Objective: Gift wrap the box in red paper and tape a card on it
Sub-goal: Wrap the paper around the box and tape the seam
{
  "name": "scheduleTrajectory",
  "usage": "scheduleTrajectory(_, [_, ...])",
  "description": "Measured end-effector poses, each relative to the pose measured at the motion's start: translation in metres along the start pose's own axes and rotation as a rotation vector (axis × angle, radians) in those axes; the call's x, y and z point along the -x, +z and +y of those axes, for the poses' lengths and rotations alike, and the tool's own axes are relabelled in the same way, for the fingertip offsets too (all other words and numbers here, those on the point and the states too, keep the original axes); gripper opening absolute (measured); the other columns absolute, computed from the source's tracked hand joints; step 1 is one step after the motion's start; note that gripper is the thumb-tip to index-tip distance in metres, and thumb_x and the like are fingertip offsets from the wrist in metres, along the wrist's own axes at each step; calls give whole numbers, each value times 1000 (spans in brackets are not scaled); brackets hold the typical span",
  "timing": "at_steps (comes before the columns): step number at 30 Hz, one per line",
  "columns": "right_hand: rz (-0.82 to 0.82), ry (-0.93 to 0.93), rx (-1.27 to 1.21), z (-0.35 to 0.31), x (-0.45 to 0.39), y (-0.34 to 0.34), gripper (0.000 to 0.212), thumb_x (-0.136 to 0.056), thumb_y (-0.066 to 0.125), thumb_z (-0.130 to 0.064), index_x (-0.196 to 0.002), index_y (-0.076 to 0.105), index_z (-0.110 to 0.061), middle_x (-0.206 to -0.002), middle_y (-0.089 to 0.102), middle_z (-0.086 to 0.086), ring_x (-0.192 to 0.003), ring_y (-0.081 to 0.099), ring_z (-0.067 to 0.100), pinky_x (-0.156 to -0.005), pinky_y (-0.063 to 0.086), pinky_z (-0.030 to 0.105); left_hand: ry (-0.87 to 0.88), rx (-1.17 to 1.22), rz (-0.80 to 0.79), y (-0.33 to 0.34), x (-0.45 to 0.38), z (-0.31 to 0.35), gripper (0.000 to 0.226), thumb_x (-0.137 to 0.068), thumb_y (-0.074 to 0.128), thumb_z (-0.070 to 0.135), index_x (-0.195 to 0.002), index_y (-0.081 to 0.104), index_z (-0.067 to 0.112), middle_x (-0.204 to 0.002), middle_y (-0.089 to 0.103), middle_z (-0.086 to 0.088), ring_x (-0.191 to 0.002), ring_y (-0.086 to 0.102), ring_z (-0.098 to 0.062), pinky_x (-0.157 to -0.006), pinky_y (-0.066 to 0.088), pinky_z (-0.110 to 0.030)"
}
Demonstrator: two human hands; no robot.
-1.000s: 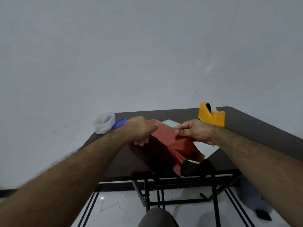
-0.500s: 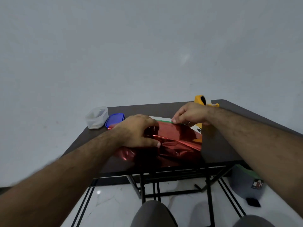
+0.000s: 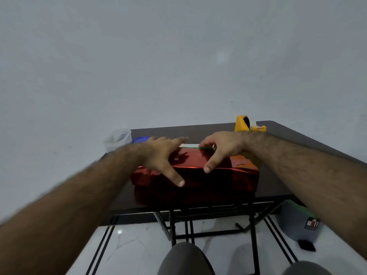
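A box wrapped in shiny red paper [image 3: 210, 179] lies flat near the front edge of the dark table [image 3: 294, 147]. My left hand [image 3: 162, 155] rests spread on its top left, fingers straight, thumb on the front face. My right hand [image 3: 220, 149] lies on the top right, thumb down at the front edge, fingers reaching the far edge. A white card with a green edge [image 3: 189, 145] shows just behind the box between my hands. A yellow tape dispenser [image 3: 248, 125] stands at the back right.
A clear plastic tub [image 3: 117, 138] and a blue lid [image 3: 140, 139] sit at the table's back left corner. A grey bag [image 3: 299, 223] lies on the white floor at right. My knees show below the table's black frame.
The box has been laid down flat on the table. Both hands have opened and spread over its top; the right hand let go of the paper edge it pinched.
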State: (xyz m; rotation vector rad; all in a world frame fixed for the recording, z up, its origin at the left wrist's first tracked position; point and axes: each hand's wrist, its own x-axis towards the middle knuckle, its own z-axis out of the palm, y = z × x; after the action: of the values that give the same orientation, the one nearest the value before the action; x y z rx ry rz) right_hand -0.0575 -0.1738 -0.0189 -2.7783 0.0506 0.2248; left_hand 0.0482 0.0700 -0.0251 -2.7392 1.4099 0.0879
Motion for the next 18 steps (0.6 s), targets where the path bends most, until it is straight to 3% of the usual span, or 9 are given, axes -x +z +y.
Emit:
scheduleTrajectory(3, [-39,18,19,-8,8,-3,85,-60,97,-59,-133,64,-30,-123,67,-14,-112,65,9,-104,55,40,-11,120,-115,1,-2,-14,149,-45,87,87,-163,3,53,-167,39,2,-152,40,-26,-124,35,-50])
scheduleTrajectory(6, [-74,60,72,-13,9,-8,85,-63,98,-51,-136,61,-27,-127,67,-9,-115,65,13,-106,54,44,10,236,-134,5,-4,-10,144,-52,86,83,-166,5,47,-168,37,4,-150,42,-22,-123,37,-46])
scheduleTrajectory(8, [-102,83,78,-14,7,-10,105,-56,96,-61,-146,55,-29,-144,60,-9,-130,58,16,-114,48,45,19,392,-146,5,-7,-5,137,-57,73,91,-168,9,43,-165,41,4,-149,42,-20,-124,34,-46])
scheduleTrajectory(10, [-125,84,74,-14,6,-9,130,-46,94,-73,-158,42,-33,-160,45,-12,-146,44,15,-123,38,44,-7,573,-66,4,-15,-5,125,-65,46,102,-168,24,36,-158,52,4,-146,47,-17,-125,30,-49])
scheduleTrajectory(12, [-156,79,101,-17,8,-6,131,-52,94,-71,-162,35,-31,-162,39,-12,-149,38,15,-125,33,42,-74,714,-10,3,-30,-12,118,-73,20,103,-160,46,26,-143,67,6,-137,57,-9,-127,26,-50])
scheduleTrajectory(14, [-176,89,116,-17,7,-6,125,-56,90,-74,-161,37,-31,-157,42,-12,-147,40,15,-123,34,40,-109,774,-62,3,-48,-22,123,-74,8,103,-149,61,21,-139,71,6,-135,60,-9,-129,25,-48])
scheduleTrajectory(18, [-49,167,-109,-4,-12,-8,128,-49,42,-113,-148,59,-33,-142,60,-13,-131,55,11,-119,34,46,-143,727,-287,2,-79,-20,135,-78,-9,99,-153,54,5,-161,51,-11,-154,39,-24,-133,9,-44])
